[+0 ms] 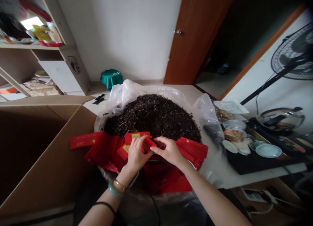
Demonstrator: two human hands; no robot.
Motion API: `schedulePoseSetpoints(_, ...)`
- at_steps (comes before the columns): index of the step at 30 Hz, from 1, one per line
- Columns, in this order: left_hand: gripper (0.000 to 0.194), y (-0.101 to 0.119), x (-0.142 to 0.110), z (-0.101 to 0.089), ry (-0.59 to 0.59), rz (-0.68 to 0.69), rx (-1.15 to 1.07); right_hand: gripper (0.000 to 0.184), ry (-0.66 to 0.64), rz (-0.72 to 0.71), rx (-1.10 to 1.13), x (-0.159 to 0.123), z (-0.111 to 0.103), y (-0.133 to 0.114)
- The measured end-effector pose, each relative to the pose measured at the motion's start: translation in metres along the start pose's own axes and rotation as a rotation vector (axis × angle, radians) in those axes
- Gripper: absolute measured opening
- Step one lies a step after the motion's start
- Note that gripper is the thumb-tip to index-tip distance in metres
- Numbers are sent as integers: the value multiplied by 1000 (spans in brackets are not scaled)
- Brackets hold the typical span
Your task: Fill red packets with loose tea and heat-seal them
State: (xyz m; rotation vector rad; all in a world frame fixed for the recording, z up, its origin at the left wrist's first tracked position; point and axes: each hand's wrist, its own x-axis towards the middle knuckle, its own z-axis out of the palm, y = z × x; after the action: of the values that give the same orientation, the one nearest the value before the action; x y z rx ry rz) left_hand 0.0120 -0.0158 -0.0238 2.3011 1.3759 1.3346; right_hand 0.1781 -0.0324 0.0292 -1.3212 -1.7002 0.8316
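A small red packet (pixel 148 143) is between my hands, its mouth spread into an opening that faces up. The fingers of my left hand (pixel 136 153) are closed on its left side. With thumb and fingertips, my right hand (pixel 169 150) pinches its right edge. Just beyond lies a large heap of dark, twisted dry leaves, like loose tea (pixel 158 117), on a clear plastic bag (pixel 127 91). More flat red packets are fanned out at the left (pixel 105 151), stacked at the right (pixel 193 149) and spread below my wrists (pixel 168 180). Some carry gold print.
At left stands a large open cardboard box (pixel 80 128). A black tray (pixel 244 165) on the right bears lidded tubs, small dishes and a glass kettle (pixel 281 118). Behind it stands a fan (pixel 293 56). A green cloth-covered thing (pixel 111 78) sits by the wall.
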Motion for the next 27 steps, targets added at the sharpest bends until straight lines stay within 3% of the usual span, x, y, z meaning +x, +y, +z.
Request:
schedulePoseSetpoints(3, 47, 2, 1, 0, -2, 60, 9, 13, 47, -27, -41, -1, -1, 1)
schedulePoseSetpoints(10, 47, 2, -1, 0, 4, 29, 28, 15, 53, -100, -196, -5, 6, 1)
schedulePoseSetpoints(16, 40, 7, 2, -7, 13, -5, -67, 24, 90, -75, -142, -1, 3, 7)
schedulePoseSetpoints(23, 30, 11, 9, -21, -26, -257, -427, 30, 35, -41, -32, -4, 0, 0)
schedulePoseSetpoints(27, 25, 8, 10, -22, -84, -389, -613, 23, 14, -28, 41, -7, 0, -9)
